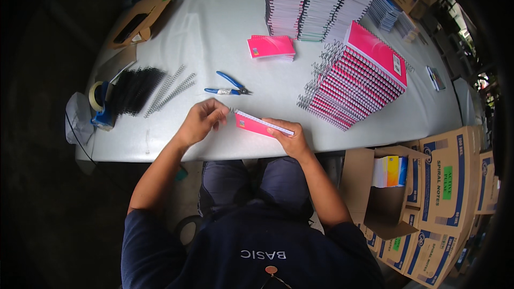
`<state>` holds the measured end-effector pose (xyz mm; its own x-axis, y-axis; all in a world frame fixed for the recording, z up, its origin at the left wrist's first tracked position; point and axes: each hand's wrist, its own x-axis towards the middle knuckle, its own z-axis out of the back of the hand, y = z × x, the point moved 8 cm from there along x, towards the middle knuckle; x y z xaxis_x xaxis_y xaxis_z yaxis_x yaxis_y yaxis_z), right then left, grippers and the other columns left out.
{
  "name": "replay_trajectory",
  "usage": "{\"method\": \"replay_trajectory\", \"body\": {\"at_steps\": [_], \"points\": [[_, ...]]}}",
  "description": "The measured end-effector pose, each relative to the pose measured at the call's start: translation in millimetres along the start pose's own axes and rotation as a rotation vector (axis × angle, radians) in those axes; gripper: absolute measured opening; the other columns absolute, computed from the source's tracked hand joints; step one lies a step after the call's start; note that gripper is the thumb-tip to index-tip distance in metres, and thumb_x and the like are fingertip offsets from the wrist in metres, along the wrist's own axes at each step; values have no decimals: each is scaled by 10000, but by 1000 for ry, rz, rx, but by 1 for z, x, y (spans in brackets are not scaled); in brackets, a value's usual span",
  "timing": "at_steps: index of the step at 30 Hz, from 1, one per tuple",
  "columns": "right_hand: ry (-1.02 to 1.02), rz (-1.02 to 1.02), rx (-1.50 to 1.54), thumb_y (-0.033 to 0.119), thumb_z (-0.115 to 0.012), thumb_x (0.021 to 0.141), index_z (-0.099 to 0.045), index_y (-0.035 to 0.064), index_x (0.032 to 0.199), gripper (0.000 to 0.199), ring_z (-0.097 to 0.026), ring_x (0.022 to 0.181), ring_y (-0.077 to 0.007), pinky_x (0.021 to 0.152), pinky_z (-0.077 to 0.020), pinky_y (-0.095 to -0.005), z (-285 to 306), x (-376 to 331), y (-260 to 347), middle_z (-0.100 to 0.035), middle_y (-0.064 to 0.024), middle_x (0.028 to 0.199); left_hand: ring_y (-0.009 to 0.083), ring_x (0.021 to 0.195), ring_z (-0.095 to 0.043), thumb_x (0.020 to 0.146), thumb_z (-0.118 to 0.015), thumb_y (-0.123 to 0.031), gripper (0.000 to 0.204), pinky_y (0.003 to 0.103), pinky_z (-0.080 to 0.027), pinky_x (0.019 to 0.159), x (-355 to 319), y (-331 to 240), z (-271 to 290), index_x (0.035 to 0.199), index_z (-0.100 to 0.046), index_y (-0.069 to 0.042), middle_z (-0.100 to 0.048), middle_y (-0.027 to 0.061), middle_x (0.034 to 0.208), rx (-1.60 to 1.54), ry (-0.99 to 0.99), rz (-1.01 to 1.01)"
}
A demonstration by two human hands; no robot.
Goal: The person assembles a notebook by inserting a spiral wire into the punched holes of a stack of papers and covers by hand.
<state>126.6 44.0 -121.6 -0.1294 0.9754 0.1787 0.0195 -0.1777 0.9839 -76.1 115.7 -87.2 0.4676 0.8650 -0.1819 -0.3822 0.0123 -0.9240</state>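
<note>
A small pink notebook (251,124) is tilted up at the table's front edge, its holed edge upward. My right hand (292,138) grips its right end, thumb on top and fingers beneath. At the other end a dark spiral coil (232,110) pokes out of the holes. My left hand (206,119) is closed at that coil's outer end, its fingertips pinched together and slightly blurred. Just beyond lie blue-handled cutting pliers (230,85) with their jaws to the right. Farther back rests a short pile of pink notebooks (272,47).
Loose black coils (136,90) and a tape dispenser (100,104) lie at left. A leaning stack of coiled pink notebooks (356,83) stands at right, coil ends sticking out. Tall notebook stacks (316,2) rise behind. An open carton (357,182) sits below the table's right edge.
</note>
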Motion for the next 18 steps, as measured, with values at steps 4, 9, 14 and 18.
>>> {"method": "replay_trajectory", "body": {"at_steps": [4, 9, 14, 18], "points": [[-10, 6, -13, 7, -579, 863, -605, -22, 1139, 278, -587, 962, -109, 859, -460, -244, -2, 0, 2, -659, -97, 1064, 127, 858, -536, 854, -641, -217, 183, 270, -390, 743, 1, -41, 9, 987, -606, -97, -593, 16, 1007, 407, -29, -480], [-12, -7, -58, 24, -573, 870, -599, -34, 1138, 275, -592, 940, -108, 847, -462, -243, -3, 0, 3, -662, -110, 1060, 223, 920, -557, 815, -662, -196, 161, 346, -343, 858, 5, -75, -12, 946, -665, -103, -645, 34, 928, 773, 161, -529], [-24, 13, -90, 23, -575, 868, -608, -12, 1136, 272, -612, 910, -114, 817, -475, -250, -5, -2, 3, -671, -125, 1039, 199, 883, -558, 765, -708, -193, 185, 340, -340, 838, 12, -79, -19, 910, -635, -104, -625, 21, 860, 816, 281, -417], [-48, 94, -134, 4, -579, 855, -615, 13, 1135, 282, -646, 920, -168, 805, -489, -269, -6, -4, 9, -667, -144, 1045, 186, 926, -551, 724, -724, -171, 219, 351, -341, 868, 6, -88, -32, 902, -616, -103, -613, 28, 893, 1046, 95, -569]]}}
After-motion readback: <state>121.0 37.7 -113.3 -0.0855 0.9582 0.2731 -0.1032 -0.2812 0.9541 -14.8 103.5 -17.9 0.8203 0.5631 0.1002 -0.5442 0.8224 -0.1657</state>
